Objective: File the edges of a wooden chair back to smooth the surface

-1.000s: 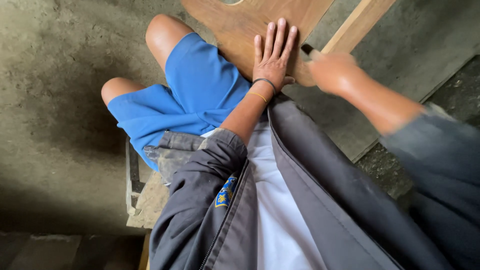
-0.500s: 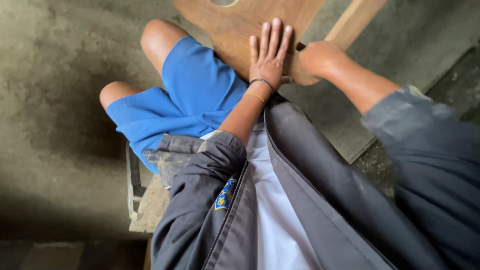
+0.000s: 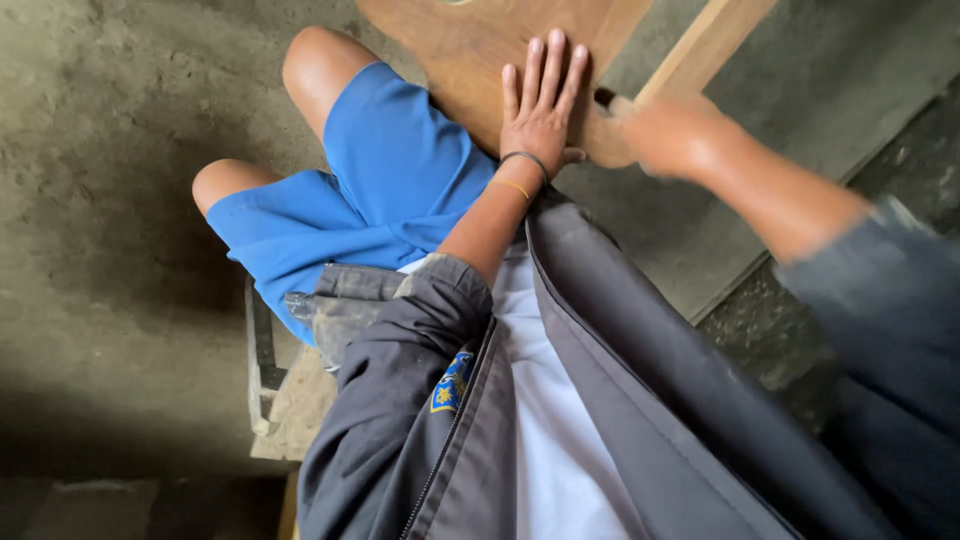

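My left hand [image 3: 540, 105] lies flat with its fingers spread on a brown wooden board [image 3: 470, 50] that rests over my knee. A dark band and a yellow one circle that wrist. My right hand [image 3: 665, 135] is blurred and closed into a fist at the board's right edge. A small dark tool tip [image 3: 601, 97] sticks out of the fist against the wood. A pale wooden strip [image 3: 705, 45] runs up to the right just behind that hand.
I sit in blue shorts [image 3: 380, 190], a grey jacket [image 3: 420, 400] and a white shirt on a low worn stool [image 3: 290, 400]. Rough concrete floor [image 3: 110, 200] lies to the left. A grey sheet [image 3: 800, 90] lies under the board at right.
My right fist has shifted slightly left and back again along the board's edge and is now blurred. The left hand stays pressed flat on the board.
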